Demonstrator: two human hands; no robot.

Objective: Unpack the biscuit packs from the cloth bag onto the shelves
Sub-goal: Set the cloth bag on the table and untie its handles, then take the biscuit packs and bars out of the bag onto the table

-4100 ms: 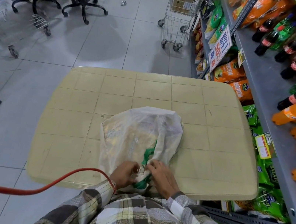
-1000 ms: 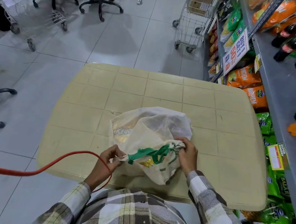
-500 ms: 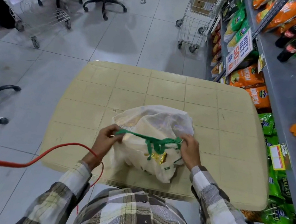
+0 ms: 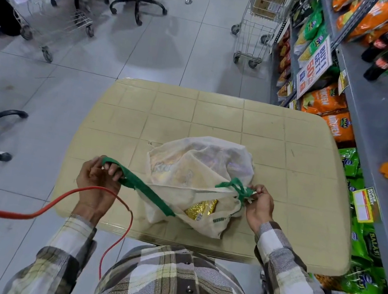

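The left hand [image 4: 98, 182] has its grip closed on one green handle [image 4: 141, 185], the right hand [image 4: 259, 204] pinches the other at its knot [image 4: 238, 189] — pulled apart, likely to spread the mouth. The cloth bag [image 4: 196, 172] lies on the table [image 4: 218, 115] beside the shelves [image 4: 370, 119], a gold biscuit pack [image 4: 200, 210] showing inside.

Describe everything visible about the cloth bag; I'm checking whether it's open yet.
The cloth bag is thin, cream, semi-sheer fabric with green handles, lying slumped on the beige table. The left hand pulls one green handle out to the left; the right hand pinches the other, bunched handle. The mouth gapes toward the person, showing a shiny gold pack inside. Faint print shows through the cloth.
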